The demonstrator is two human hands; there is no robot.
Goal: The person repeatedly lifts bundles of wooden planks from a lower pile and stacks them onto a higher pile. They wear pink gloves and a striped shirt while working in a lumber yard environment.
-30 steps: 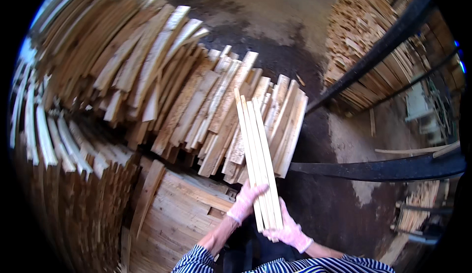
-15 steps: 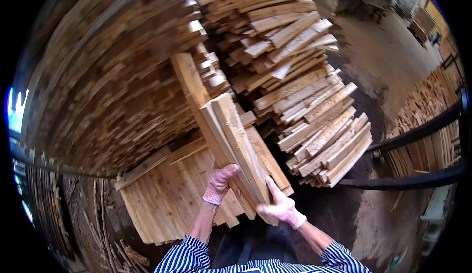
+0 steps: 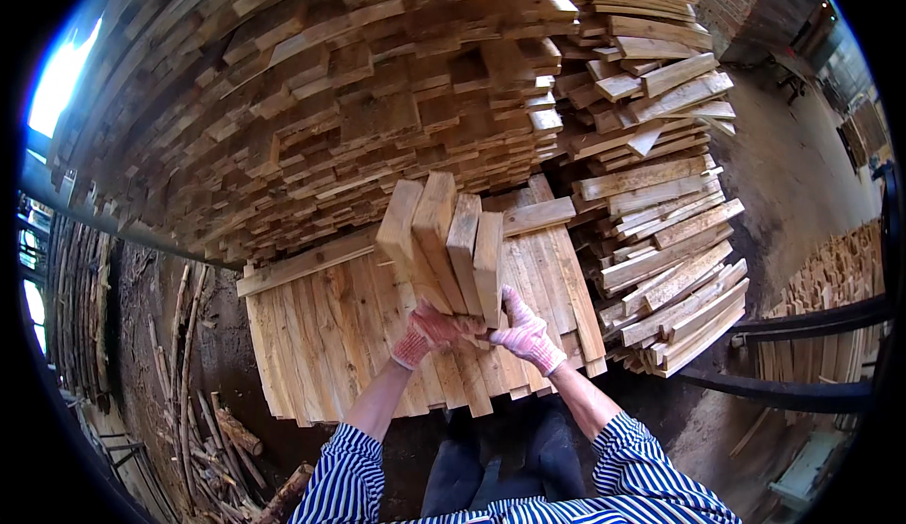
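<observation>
**Bundle of boards held upright over a flat layer of planks**

Both hands were gloved and set close together at the lower end of a bundle of boards (image 3: pixel 444 246). The left hand (image 3: pixel 427 332) was closed on the bundle's lower left edge. The right hand (image 3: pixel 525 332) was clamped on its lower right edge, fingers spread across the wood. The two hands were almost touching one another beneath the boards.

The bundle consisted of about four pale, rough-sawn boards, held side by side. It rose away from the hands, fanning slightly at the far end, and was tilted a little to the left.

Directly beneath and beyond the hands lay a flat layer of planks (image 3: pixel 321 335), laid edge to edge. The bundle was above this layer; whether it touched the layer could not be determined.

Beyond the bundle stood a tall stack of cut timber (image 3: pixel 311 99), its board ends facing the person. To the right of the hands was a looser pile of boards (image 3: pixel 661 250), with ends projecting at uneven angles. Well to the left of the hands, bark offcuts (image 3: pixel 212 439) lay on the earth floor.

Both forearms wore striped sleeves (image 3: pixel 651 477).
</observation>
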